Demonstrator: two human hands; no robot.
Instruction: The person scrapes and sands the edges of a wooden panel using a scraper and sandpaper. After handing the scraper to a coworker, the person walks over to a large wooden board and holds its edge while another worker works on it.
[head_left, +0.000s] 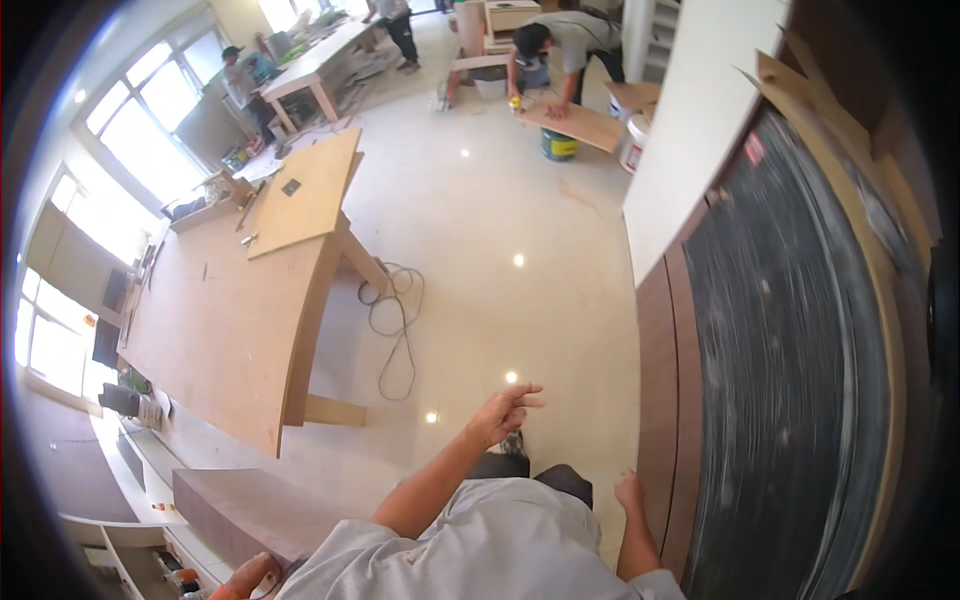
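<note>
My left hand reaches forward over the pale floor, fingers apart and holding nothing. At lower right my right hand hangs beside brown upright panels, fingers loosely curled with nothing visible in them. A brown board or box lies at lower left, with another person's hand beside it.
A wooden workbench with loose boards stands at left, cables by its leg. At right lean dark wrapped sheets and a white panel. A bending person handles a board on buckets; others work by a far table.
</note>
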